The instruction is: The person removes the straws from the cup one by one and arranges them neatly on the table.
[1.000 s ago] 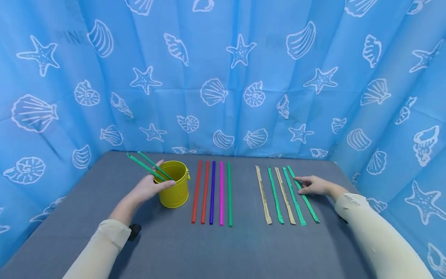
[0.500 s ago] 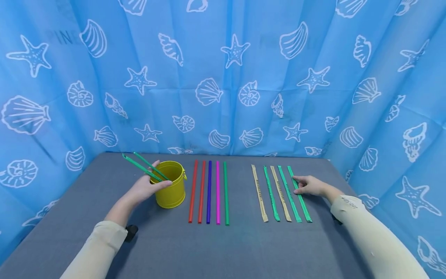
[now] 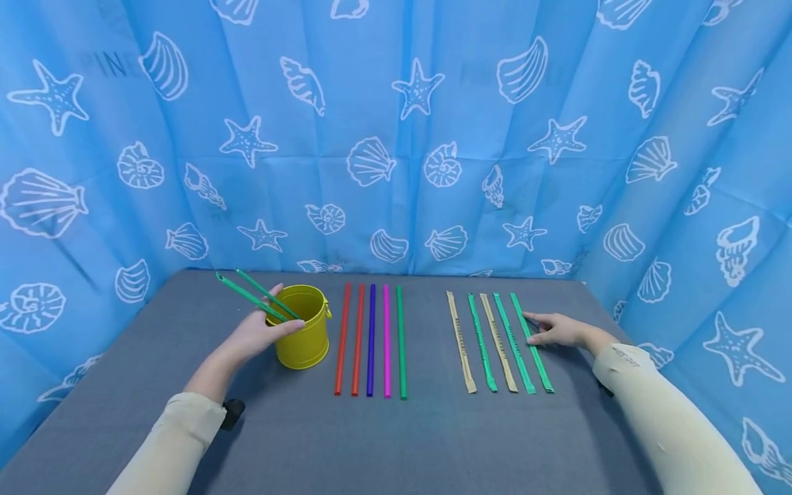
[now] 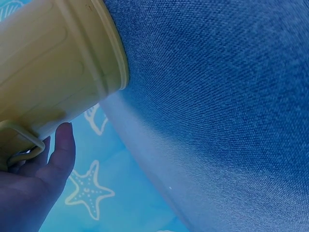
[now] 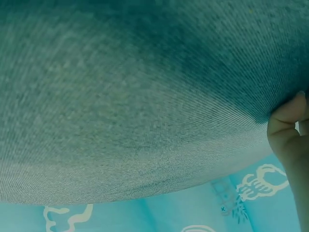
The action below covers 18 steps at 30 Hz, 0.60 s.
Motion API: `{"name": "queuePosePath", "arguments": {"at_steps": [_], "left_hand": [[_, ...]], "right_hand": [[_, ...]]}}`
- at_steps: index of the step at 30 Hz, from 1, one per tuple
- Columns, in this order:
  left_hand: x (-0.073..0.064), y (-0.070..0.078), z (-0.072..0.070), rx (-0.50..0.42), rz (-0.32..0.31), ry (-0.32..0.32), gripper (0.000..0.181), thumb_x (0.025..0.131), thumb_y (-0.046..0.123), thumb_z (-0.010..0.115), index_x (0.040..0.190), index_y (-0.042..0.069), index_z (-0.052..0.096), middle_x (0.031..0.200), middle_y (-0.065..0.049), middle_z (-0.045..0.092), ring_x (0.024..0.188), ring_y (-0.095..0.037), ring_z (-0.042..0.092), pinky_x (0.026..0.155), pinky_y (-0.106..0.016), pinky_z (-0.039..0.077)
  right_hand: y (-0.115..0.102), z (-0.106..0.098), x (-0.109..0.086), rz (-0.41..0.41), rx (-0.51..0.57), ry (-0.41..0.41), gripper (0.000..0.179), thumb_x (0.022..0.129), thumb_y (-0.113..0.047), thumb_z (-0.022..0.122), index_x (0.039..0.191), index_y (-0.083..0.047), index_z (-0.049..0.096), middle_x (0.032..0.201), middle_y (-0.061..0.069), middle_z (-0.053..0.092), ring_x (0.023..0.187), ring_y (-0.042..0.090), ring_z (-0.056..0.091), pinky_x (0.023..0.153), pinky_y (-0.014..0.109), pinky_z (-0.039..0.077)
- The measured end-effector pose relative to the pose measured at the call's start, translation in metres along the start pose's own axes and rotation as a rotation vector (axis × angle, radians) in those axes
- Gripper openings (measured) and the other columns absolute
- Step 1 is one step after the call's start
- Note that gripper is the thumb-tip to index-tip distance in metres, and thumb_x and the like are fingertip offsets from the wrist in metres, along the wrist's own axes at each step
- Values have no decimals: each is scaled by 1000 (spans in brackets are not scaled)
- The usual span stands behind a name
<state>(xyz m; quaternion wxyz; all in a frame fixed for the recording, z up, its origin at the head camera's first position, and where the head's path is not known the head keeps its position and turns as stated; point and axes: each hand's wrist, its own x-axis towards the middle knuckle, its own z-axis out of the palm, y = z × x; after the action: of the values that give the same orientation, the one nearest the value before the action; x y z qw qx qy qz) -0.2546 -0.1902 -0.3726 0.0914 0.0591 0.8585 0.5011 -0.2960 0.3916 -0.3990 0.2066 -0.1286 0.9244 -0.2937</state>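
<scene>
A yellow bucket (image 3: 303, 344) stands left of centre on the table in the head view. My left hand (image 3: 256, 335) grips its near-left rim, thumb on the outside. Two green wrapped straws (image 3: 247, 292) lean out of the bucket to the left. In the left wrist view, fingers of that hand (image 4: 43, 179) show by the bucket's wire handle (image 4: 24, 140). My right hand (image 3: 559, 331) is beside the rightmost green wrapped straw (image 3: 540, 364), index finger and thumb extended at its right edge; I cannot tell whether they touch it. The right wrist view shows only thumb and finger parts (image 5: 287, 121).
Several bare straws, red, blue, pink (image 3: 387, 344) and green, lie in a row right of the bucket. Farther right lie wrapped straws, beige (image 3: 460, 340) and green (image 3: 482, 340), roughly parallel. A blue shell-patterned curtain (image 3: 396, 137) hangs behind the grey table (image 3: 396, 454).
The rightmost green wrapped straw has shifted closer to its neighbours, more in line with them. My right hand has then drawn slightly right. The left hand stays on the bucket; the head view shifted slightly.
</scene>
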Motion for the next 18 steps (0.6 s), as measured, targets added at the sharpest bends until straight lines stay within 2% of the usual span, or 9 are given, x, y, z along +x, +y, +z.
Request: {"name": "queuePosePath", "arguments": {"at_steps": [11,18], "left_hand": [[-1,2,0,1,3,3,95,93,36,64,157,11,-2,154,-29,19,139,-46,23,110,-61,23],[0,2,1,26,-18,3,96,93,39,64,157,12,-2,154,-30,19,139,-47,23,109,-63,23]], "right_hand": [[3,2,5,-10,-28,17,82,90,-25,71,148,10,25,69,3,43,60,17,37,59,31,33],[2,1,7,-10,-30,23,83,88,-25,73,147,11,26,69,3,41,61,17,35,60,31,31]]}}
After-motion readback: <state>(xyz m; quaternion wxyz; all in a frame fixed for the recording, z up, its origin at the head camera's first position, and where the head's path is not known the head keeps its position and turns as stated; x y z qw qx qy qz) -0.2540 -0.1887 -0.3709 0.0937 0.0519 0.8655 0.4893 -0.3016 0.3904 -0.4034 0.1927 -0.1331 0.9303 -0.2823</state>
